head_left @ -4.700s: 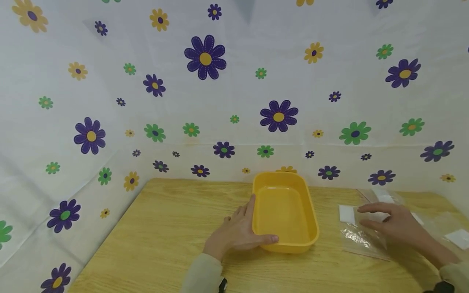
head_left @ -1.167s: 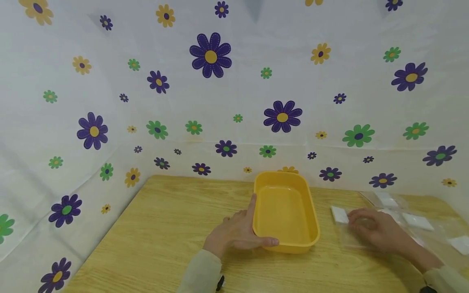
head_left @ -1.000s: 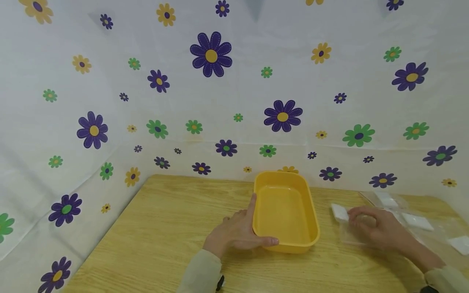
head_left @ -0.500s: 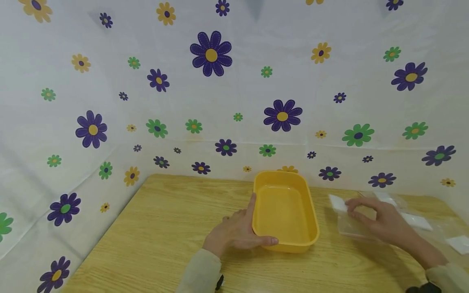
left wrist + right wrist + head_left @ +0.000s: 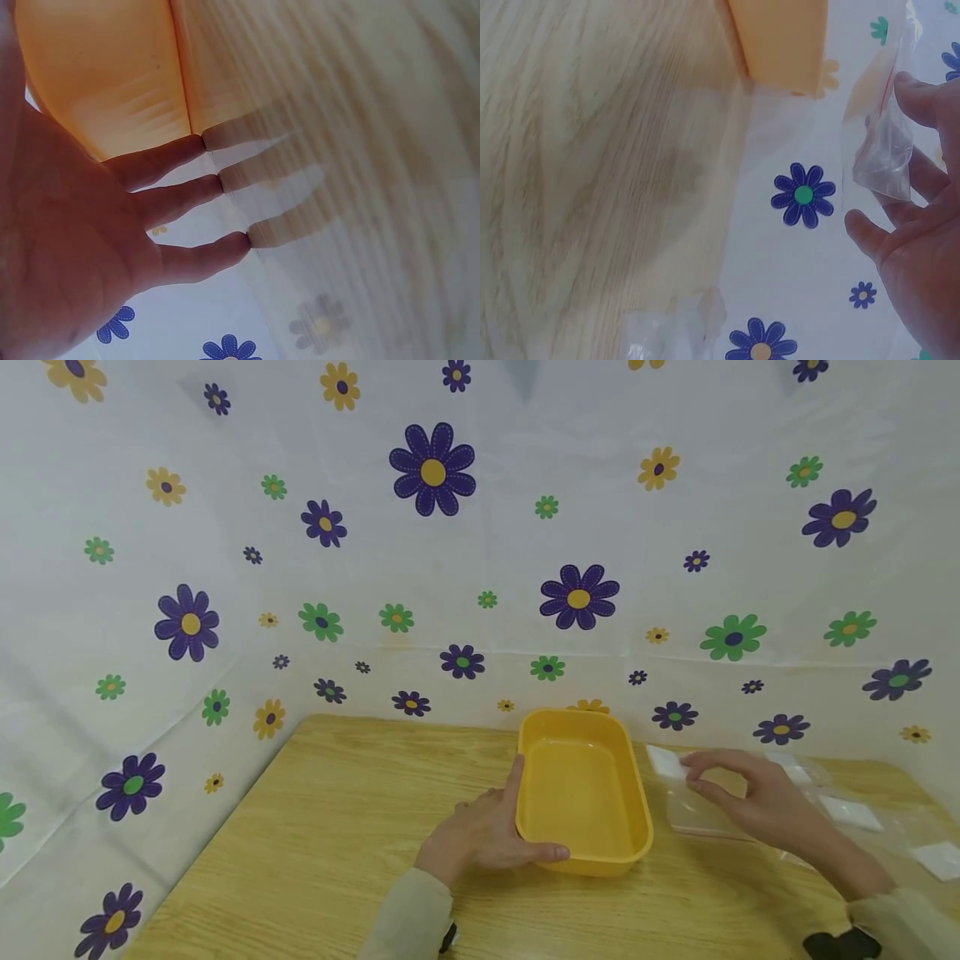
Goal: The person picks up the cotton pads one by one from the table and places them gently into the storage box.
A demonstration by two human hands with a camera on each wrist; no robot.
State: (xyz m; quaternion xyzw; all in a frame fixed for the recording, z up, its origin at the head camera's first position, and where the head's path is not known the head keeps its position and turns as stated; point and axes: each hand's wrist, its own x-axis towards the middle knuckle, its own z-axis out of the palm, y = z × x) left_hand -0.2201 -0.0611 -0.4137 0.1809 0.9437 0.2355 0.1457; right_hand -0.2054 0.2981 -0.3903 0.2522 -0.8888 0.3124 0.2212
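The left hand spreads around the near-left corner of a yellow tray, its thumb laid over the near rim and its index finger along the left side; the left wrist view shows three straight fingers with their tips on the wooden table; the hand presses against the tray rather than clenching it. The tray lies on the table right of the middle, its far end close to a cloth backdrop printed with purple, green and yellow flowers.

The right hand pinches a clear plastic bag between thumb and index finger; the bag — with a white patch at its far-left end — is just beside the tray's right rim, apart from it; the right wrist view shows it crumpled at the fingers.

Farther right, behind and beside the right forearm, lie more clear bags with white patches; how many there are is hard to tell. Both forearms wear pale sleeves; something black shows at each cuff — too little to identify.
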